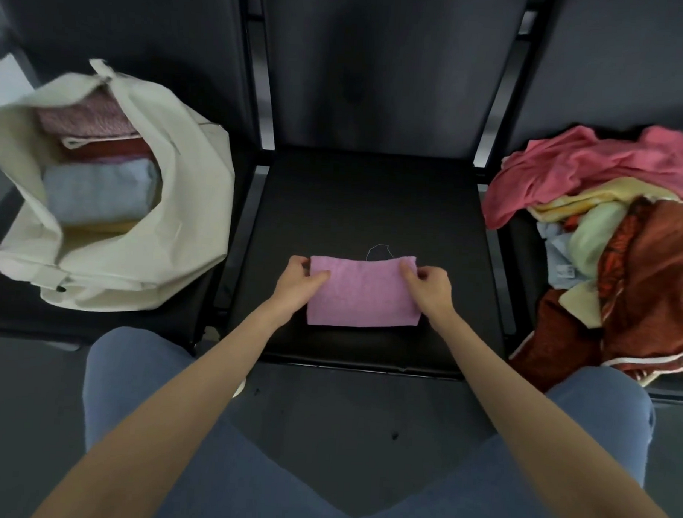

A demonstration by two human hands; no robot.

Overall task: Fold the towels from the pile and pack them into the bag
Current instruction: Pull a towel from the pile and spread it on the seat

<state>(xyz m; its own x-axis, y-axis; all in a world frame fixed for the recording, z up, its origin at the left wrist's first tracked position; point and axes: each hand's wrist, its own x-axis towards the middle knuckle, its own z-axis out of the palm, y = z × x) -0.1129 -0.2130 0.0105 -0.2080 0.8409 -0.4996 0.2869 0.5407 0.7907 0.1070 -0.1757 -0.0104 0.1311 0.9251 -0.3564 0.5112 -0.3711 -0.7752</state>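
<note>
pink towel (364, 291): folded into a small rectangle, lay flat on black chair seat (373, 205) between both hands; loose thread at its far edge.
left hand (302, 280): pinched towel's far left corner, thumb on top, fingers curled under the edge.
right hand (426, 288): pinched towel's far right corner likewise.
cream tote bag (186, 197): stood well left of left hand, mouth open; held folded towels (96, 197), grey-blue one on top nearest, pink and red ones behind.
towel pile (614, 239): lay unfolded, well right of right hand; pink, yellow, pale green, rust-red pieces.
</note>
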